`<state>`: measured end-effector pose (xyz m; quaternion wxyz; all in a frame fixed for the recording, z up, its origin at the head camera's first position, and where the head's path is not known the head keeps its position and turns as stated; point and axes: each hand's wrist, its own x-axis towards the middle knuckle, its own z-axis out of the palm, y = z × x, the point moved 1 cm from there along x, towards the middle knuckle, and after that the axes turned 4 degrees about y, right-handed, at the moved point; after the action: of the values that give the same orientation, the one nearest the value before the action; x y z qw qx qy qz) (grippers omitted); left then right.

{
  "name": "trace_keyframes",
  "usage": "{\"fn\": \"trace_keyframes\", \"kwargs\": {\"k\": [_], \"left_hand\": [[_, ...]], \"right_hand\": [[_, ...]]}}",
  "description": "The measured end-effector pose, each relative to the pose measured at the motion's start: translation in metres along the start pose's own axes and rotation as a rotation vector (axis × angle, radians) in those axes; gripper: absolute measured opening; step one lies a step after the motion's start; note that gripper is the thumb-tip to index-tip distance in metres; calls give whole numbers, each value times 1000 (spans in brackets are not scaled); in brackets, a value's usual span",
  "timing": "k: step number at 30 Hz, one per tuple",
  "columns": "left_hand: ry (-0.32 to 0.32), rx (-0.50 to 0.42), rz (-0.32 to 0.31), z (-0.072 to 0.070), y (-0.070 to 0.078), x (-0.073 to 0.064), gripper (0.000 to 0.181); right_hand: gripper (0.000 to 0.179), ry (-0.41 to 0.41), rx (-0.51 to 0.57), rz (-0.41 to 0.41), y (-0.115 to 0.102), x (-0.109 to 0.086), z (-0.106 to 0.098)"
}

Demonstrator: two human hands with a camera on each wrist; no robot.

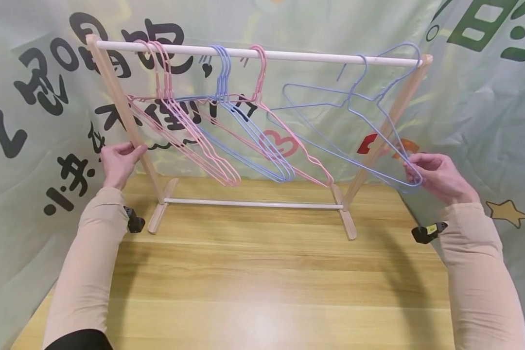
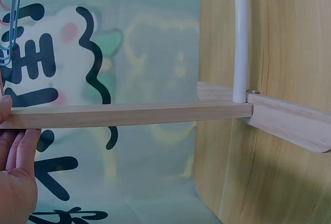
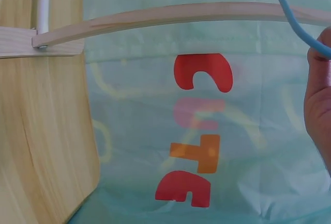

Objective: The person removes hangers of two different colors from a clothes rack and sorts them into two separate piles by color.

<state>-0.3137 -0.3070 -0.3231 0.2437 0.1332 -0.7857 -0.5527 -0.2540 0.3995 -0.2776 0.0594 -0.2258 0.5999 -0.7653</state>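
A wooden clothes rack with a white top rod (image 1: 306,55) stands on the table. My left hand (image 1: 119,164) grips the rack's left post (image 1: 121,104), thumb and fingers on either side of it; the left wrist view shows this post (image 2: 129,115) lengthwise. At the far right, my right hand (image 1: 444,177) pinches the lower corner of a blue clothes hanger (image 1: 349,97). A second blue hanger (image 1: 379,100) hangs beside it, near the rod's right end; its corner lies close to my fingers. In the right wrist view, blue wire (image 3: 290,18) meets my hand (image 3: 319,97).
Several pink hangers (image 1: 167,94) hang left on the rod, then several blue hangers (image 1: 221,96) and more pink hangers (image 1: 257,96). A lower white bar (image 1: 253,203) joins the rack's feet on the wooden table (image 1: 262,272). A printed cloth (image 1: 323,24) hangs behind.
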Motion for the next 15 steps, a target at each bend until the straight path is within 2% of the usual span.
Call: {"fn": "trace_keyframes", "kwargs": {"k": [7, 12, 15], "left_hand": [[-6, -6, -7, 0, 1, -1, 53], [-7, -23, 2, 1, 1, -1, 52], [-6, -25, 8, 1, 2, -1, 52]], "right_hand": [[36, 78, -138, 3, 10, -10, -3], [38, 103, -135, 1, 20, -22, -5], [41, 100, -173, 3, 25, -29, -7]]}}
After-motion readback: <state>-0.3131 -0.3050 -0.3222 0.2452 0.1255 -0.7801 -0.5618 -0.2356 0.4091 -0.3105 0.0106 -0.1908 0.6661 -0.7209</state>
